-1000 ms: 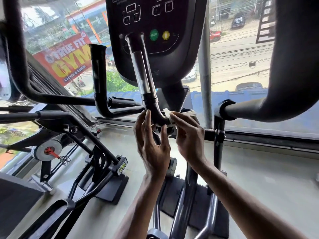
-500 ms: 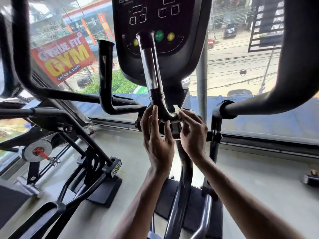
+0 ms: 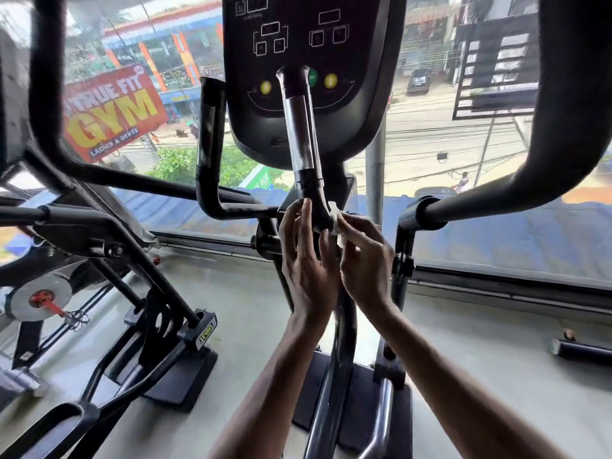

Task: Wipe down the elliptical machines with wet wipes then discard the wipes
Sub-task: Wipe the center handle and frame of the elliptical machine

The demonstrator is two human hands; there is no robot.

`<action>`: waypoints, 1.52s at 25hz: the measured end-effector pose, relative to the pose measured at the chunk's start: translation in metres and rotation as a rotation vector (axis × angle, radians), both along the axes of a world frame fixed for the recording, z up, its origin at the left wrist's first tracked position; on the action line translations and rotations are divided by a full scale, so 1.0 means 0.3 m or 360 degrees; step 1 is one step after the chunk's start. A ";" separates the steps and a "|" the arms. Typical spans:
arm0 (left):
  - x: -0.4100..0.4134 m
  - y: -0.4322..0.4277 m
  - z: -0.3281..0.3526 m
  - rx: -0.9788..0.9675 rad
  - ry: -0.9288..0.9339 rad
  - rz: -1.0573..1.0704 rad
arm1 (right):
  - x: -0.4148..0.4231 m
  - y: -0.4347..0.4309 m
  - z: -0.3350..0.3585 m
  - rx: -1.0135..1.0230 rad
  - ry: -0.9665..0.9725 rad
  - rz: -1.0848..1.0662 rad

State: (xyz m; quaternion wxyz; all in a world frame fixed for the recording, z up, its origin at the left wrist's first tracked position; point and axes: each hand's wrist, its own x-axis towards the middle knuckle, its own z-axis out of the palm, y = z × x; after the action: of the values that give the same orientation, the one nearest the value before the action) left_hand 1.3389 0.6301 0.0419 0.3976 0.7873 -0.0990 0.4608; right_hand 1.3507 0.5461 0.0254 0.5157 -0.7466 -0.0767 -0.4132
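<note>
Below the console point(image 3: 311, 61), at the bend of the grip bar point(image 3: 299, 134), 2 hands meet at a wet wipe point(image 3: 334, 221).

Both forearms rise from 6 o'clock. The left hand point(image 3: 306, 263) stands upright with its back to the camera, fingers straight and close together, tips touching the bar's black elbow. The right hand point(image 3: 366, 260), at 3 o'clock of the left, curls fingers and thumb to pinch the white wipe, which lies against the elbow's 3 o'clock side. A red gym sign point(image 3: 112, 111) shows through the window point(image 3: 430, 127) at 10 o'clock.
</note>
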 end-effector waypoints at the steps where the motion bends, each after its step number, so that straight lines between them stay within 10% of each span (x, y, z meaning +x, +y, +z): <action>1: -0.007 0.007 0.000 -0.0007 0.0010 -0.0011 | -0.035 0.000 0.017 0.0050 -0.0035 0.0087; 5: -0.051 0.068 -0.031 -0.0289 0.0234 -0.0085 | -0.139 -0.004 0.022 0.0666 0.0340 0.0457; 10: -0.114 0.140 -0.037 -0.1285 0.1331 -0.0828 | -0.190 0.022 0.002 0.1749 0.0930 0.1173; 18: -0.121 0.257 -0.106 -0.1582 0.1237 -0.0906 | -0.180 0.103 -0.028 0.0881 0.1101 0.0751; 25: -0.119 0.283 -0.131 -0.1775 0.1192 -0.0999 | -0.133 0.162 -0.040 0.0975 0.1153 0.0514; 32: 0.069 0.184 -0.218 -0.1548 0.1009 -0.0322 | -0.101 0.055 0.003 0.0266 0.0711 -0.0191; 38: 0.156 0.032 -0.225 -0.1191 0.0912 -0.0312 | -0.042 0.018 0.039 -0.0276 0.0365 -0.0135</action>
State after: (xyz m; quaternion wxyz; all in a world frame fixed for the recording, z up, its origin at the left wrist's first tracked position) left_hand 1.3857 0.6397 -0.0256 0.7065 0.6723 0.1136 0.1897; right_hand 1.3382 0.5516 0.0370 0.4368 -0.8332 -0.0211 -0.3385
